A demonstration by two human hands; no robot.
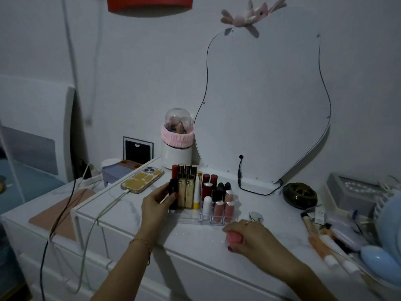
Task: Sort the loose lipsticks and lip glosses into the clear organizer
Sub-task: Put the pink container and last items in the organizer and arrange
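- Gripping a dark lipstick tube (173, 196), the left hand (157, 200) pinches it upright at the clear organizer's (208, 220) left end, probably seating it in a slot.
- Right hand (249, 235) curls round a pink, rounded item (233, 236) on the dresser top (195, 240), just before the organizer; likely next.
- Most slots look filled.
- Open room lies front-left; clutter tray (338, 242) crowds the right.

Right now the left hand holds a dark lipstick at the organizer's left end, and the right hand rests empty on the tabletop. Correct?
Not quite. The head view shows the right hand curled around a pink rounded object, not empty. The left hand does hold the dark lipstick at the clear organizer's left end.
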